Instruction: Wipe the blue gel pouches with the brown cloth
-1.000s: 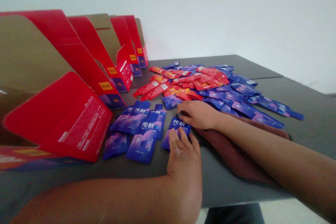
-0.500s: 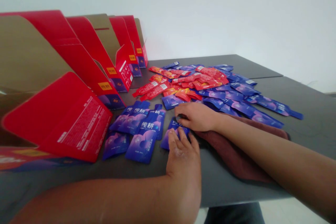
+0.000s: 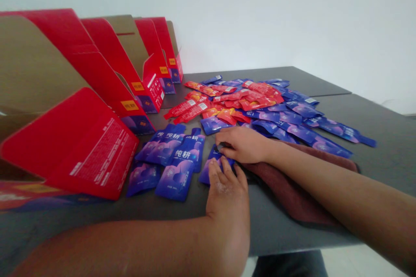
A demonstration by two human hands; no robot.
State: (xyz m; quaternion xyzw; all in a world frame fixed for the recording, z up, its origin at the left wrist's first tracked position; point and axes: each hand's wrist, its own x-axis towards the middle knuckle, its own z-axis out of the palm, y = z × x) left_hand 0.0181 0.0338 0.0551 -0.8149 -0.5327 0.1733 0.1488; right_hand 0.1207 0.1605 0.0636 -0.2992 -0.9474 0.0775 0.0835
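Note:
My left hand [image 3: 224, 177] lies with its fingers spread on a blue sachet [image 3: 207, 174], near the table's front edge. My right hand [image 3: 242, 145] curves over the top of that same sachet, its fingertips on the upper end and hiding the printing there. Whether those fingertips grip it, I cannot tell. Just left of my hands lie several more blue sachets with Chinese lettering, including one [image 3: 175, 180] and another [image 3: 143, 178].
A heap of red and blue sachets [image 3: 250, 106] spreads across the dark grey table [image 3: 373, 169] beyond my hands. Red cartons with kraft-brown insides [image 3: 78, 147] stand along the left. A dark brown towel [image 3: 292, 190] lies under my right forearm.
My right hand has slid down and to the left, now covering the top of the blue sachet and its lettering. My left hand stays nearly still.

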